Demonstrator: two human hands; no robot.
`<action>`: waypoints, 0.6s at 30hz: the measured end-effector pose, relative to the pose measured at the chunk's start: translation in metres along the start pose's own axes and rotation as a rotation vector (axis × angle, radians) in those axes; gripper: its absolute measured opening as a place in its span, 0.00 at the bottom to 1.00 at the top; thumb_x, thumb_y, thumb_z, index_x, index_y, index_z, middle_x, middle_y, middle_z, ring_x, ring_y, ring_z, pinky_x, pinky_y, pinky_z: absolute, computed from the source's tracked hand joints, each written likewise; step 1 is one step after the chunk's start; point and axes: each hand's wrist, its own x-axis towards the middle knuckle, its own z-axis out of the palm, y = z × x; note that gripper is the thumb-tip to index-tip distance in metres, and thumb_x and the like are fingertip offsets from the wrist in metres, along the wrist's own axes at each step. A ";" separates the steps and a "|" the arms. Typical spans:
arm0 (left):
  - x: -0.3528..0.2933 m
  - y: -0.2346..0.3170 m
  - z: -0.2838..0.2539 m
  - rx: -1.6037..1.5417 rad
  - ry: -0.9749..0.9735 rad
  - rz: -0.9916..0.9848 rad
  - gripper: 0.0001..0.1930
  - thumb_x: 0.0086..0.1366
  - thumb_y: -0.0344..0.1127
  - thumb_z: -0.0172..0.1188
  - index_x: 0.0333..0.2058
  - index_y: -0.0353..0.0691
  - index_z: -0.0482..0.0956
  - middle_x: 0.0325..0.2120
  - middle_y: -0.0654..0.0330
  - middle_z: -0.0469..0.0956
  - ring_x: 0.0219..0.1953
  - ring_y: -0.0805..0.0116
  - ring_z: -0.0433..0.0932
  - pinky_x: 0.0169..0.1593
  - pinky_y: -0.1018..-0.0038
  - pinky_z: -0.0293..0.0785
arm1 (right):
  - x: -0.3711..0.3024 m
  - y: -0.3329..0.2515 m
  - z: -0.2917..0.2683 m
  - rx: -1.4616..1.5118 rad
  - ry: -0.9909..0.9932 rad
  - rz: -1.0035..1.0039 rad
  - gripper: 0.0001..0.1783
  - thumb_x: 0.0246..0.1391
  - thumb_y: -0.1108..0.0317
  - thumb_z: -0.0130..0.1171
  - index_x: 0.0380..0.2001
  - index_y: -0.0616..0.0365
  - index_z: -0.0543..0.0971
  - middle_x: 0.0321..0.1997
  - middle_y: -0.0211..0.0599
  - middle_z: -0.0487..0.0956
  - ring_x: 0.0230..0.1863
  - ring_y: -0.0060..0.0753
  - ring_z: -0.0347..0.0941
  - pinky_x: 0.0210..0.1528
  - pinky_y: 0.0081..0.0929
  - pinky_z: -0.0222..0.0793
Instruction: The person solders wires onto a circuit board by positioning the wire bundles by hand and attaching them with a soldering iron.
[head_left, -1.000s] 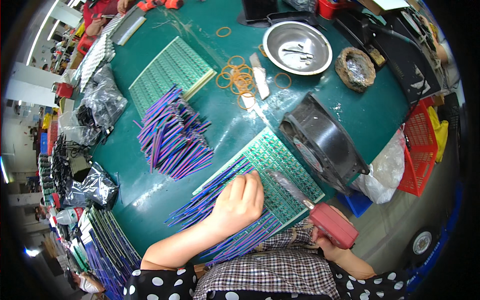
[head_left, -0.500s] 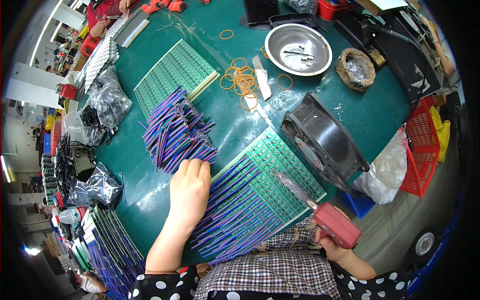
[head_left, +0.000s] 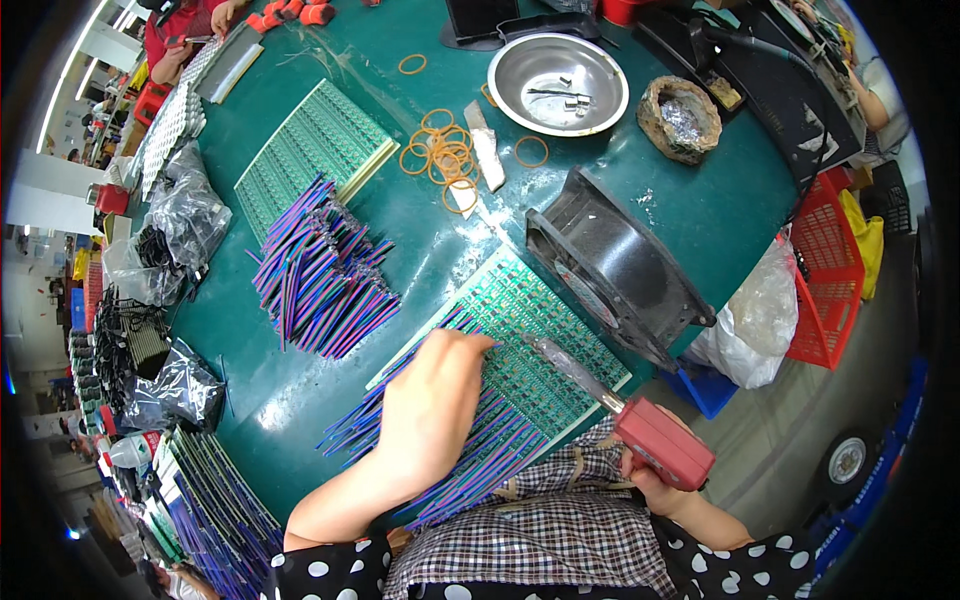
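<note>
A soldering gun (head_left: 663,443) is gripped by the right hand (head_left: 655,490); whether the left hand (head_left: 432,398) grips wires (head_left: 490,446) cannot be told.

The table (head_left: 735,230) (glossy green) bears boards (head_left: 530,290), wires (head_left: 325,285), a fan (head_left: 625,260).

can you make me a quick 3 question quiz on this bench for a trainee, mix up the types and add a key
1. Multiple choice: what does the right hand hold?
A) scissors
B) a red-handled soldering iron
C) a screwdriver

2. True or false: small pieces lie in the steel bowl.

3. Fill in the blank: the blue and purple wires by the left hand lie across a green ______.

Key:
1. B
2. True
3. Circuit-board panel
</note>
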 end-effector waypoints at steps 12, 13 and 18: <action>-0.018 -0.011 0.029 0.491 0.034 0.322 0.18 0.48 0.26 0.57 0.41 0.27 0.78 0.33 0.53 0.74 0.32 0.63 0.76 0.33 0.74 0.74 | 0.006 0.006 -0.002 -0.117 -0.073 -0.150 0.41 0.43 0.53 0.71 0.53 0.74 0.69 0.29 0.35 0.81 0.24 0.28 0.78 0.30 0.22 0.72; -0.018 -0.011 0.030 0.488 0.033 0.322 0.18 0.48 0.26 0.57 0.41 0.27 0.78 0.33 0.53 0.74 0.32 0.63 0.76 0.33 0.74 0.74 | 0.011 0.006 -0.003 -0.188 -0.099 -0.229 0.41 0.43 0.53 0.72 0.53 0.73 0.69 0.30 0.36 0.81 0.25 0.28 0.78 0.30 0.22 0.72; -0.017 -0.009 0.028 0.490 0.047 0.311 0.18 0.47 0.26 0.57 0.40 0.27 0.78 0.32 0.54 0.73 0.31 0.64 0.75 0.33 0.75 0.74 | 0.010 0.008 -0.001 -0.158 -0.099 -0.194 0.41 0.42 0.54 0.72 0.53 0.73 0.70 0.34 0.38 0.82 0.27 0.30 0.80 0.31 0.23 0.73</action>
